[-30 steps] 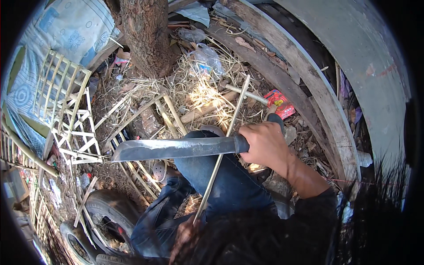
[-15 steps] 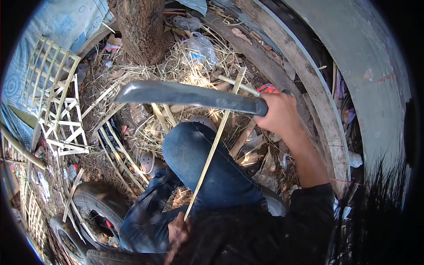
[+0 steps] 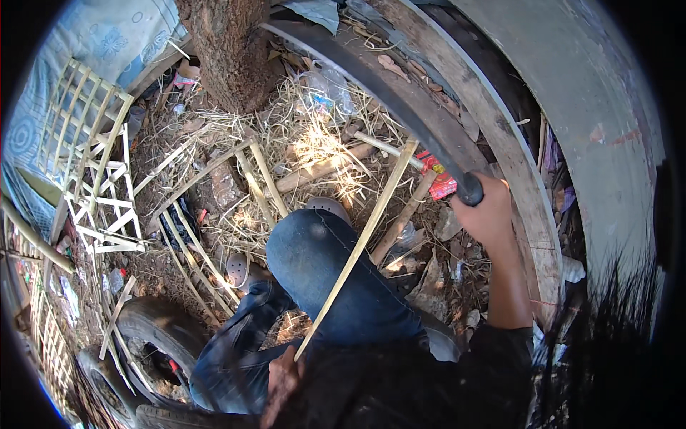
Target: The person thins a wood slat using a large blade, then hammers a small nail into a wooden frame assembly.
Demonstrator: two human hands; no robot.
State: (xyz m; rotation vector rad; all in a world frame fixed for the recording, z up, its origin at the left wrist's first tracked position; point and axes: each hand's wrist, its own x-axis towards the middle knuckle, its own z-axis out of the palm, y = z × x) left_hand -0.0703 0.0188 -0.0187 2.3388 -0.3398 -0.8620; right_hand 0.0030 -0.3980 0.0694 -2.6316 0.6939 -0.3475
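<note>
My right hand point(image 3: 487, 211) is wrapped round the dark handle of a machete point(image 3: 389, 100). Its long blade slants up and away to the left, the tip close to the tree trunk. Low in the view, near my lap, my left hand point(image 3: 284, 375) is closed on the near end of a pale bamboo strip point(image 3: 350, 261). That strip runs up across my raised knee point(image 3: 307, 250) toward the right, and its far end stands near a red packet point(image 3: 437, 175). The blade is apart from the strip's far end.
A tree trunk point(image 3: 229, 57) rises at the back. Woven bamboo lattices point(image 3: 86, 121) lean at the left, above old tires point(image 3: 161, 329). Shavings and several loose bamboo strips point(image 3: 204, 243) litter the ground. A wooden plank point(image 3: 493, 121) curves along the right beside a grey wall point(image 3: 572, 107).
My right hand has moved right and slightly down, and the machete blade has swung from lying across the strip to pointing up and away. The strip's far end has shifted a little right and nearer.
</note>
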